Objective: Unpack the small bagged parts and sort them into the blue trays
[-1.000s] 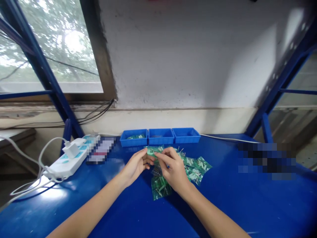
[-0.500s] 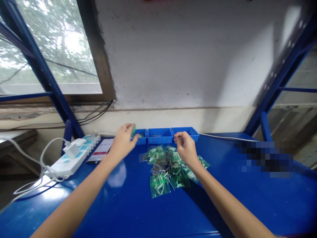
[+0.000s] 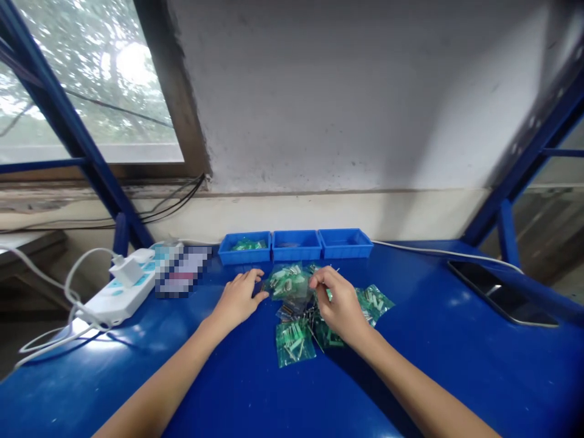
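A pile of small clear and green plastic bags (image 3: 295,340) lies on the blue table, with thin light and metallic pieces visible inside them. At the pile's left edge is my left hand (image 3: 238,299), its thumb and fingers apart and nothing seen between them. My right hand (image 3: 338,302) is over the right side of the pile, fingers curled in and pressed together; whatever they may hold is hidden. Behind the pile, a blue left bin (image 3: 244,257) contains green bags. Beside it stand a middle bin (image 3: 296,253) with something dark inside and a right bin (image 3: 345,250).
A white power strip (image 3: 123,295) with plugs and looping cables is on the left, beside a partly pixelated phone (image 3: 185,272). A dark phone (image 3: 502,293) lies at the right. Blue frame posts rise on both sides, and a wall (image 3: 319,121) stands behind.
My left hand has come down from the left bin to the pile, and the green item it held is gone from its fingers. My right hand has moved slightly lower over the bags.
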The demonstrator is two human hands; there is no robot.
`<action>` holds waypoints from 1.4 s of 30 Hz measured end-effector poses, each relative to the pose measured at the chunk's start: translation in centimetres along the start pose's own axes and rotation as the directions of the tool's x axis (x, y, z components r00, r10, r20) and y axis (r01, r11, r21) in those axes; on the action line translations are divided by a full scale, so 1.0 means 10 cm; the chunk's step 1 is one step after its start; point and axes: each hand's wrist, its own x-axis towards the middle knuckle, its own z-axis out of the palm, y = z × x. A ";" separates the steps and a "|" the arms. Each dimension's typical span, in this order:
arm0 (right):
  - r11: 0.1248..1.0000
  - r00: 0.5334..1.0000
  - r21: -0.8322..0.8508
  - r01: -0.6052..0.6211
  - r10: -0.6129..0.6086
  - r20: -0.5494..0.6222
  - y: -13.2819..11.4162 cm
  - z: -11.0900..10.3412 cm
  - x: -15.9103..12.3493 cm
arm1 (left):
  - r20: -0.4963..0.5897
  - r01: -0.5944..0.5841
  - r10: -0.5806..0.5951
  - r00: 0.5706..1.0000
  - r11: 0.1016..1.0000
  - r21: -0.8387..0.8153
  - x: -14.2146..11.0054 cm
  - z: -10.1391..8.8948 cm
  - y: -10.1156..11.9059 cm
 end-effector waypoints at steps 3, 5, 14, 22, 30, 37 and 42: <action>1.000 0.998 0.007 -0.027 0.027 0.054 -0.02 0.06 -0.03 | 0.014 0.096 -0.095 0.995 0.991 -0.090 0.02 -0.02 -0.02; 0.998 0.994 0.006 -0.065 0.064 0.088 0.01 0.08 -0.04 | 0.046 0.185 -0.179 0.983 0.970 -0.161 0.01 -0.06 -0.07; 0.990 0.976 -0.017 -0.141 0.142 0.163 -0.02 0.00 -0.03 | -0.028 0.195 -0.210 0.977 0.940 -0.280 0.04 -0.25 -0.30; 0.632 0.782 0.465 -0.620 0.456 0.424 -0.31 -0.02 0.02 | -0.577 -0.438 0.292 0.763 0.889 -0.129 -0.29 -0.23 0.40; 0.833 0.904 0.356 -0.424 0.364 0.223 -0.26 0.01 0.00 | -0.131 -0.430 0.410 0.903 0.857 -0.284 -0.44 -0.04 0.62; 0.996 0.998 0.088 0.022 -0.028 0.062 -0.24 0.07 -0.11 | 0.185 0.119 0.041 0.982 0.627 -0.770 -0.35 -0.07 0.59; 0.958 0.978 0.199 -0.209 0.202 0.056 -0.26 0.05 -0.06 | -0.197 -0.257 0.177 0.964 0.808 -0.530 -0.38 -0.09 0.58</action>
